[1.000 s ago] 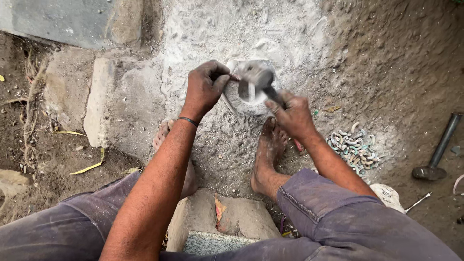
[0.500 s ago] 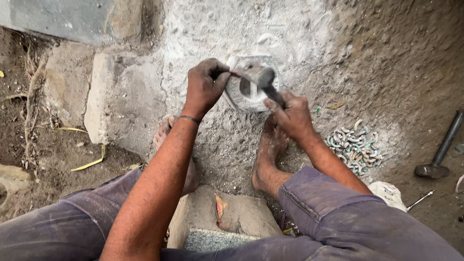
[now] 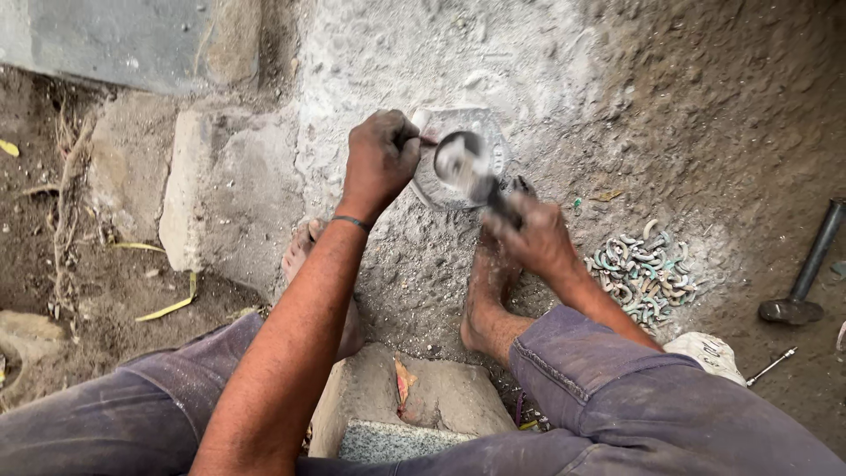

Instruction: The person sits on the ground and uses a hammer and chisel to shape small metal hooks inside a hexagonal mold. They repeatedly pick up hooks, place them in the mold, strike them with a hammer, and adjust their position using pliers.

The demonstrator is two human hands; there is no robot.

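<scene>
While the person squats over dusty grey ground, the left hand (image 3: 381, 157) is stretched forward from a straight, downward-sloping forearm, its fingers clenched round a thin rod-like tool (image 3: 426, 140) whose tip points right onto the round metal block (image 3: 460, 159) lying on the ground at the far middle of the scene. A dark band (image 3: 351, 222) circles that wrist. The right hand (image 3: 527, 234) sits just near and right of the block, blurred, its fingers wrapped about the dark handle of a hammer (image 3: 462, 163), whose round head hangs over the block's face. What lies under the tool tip on the block cannot be made out.

Both bare feet rest flat on the ground below the hands: the right foot (image 3: 486, 295) directly beneath the right wrist, the left foot (image 3: 304, 256) partly hidden behind the left forearm. Purple-grey trousers (image 3: 608, 397) cover the bent knees at the near edge. Between the knees sits a stone slab (image 3: 401, 410). Right of the right hand lies a heap of small curved metal pieces (image 3: 641, 269), greenish and pale. Farther right, a second hammer (image 3: 804, 273) lies on the dirt, well apart from the hands, with a thin metal pin (image 3: 769, 366) near it. A pale stone block (image 3: 207, 189) lies on the left.
</scene>
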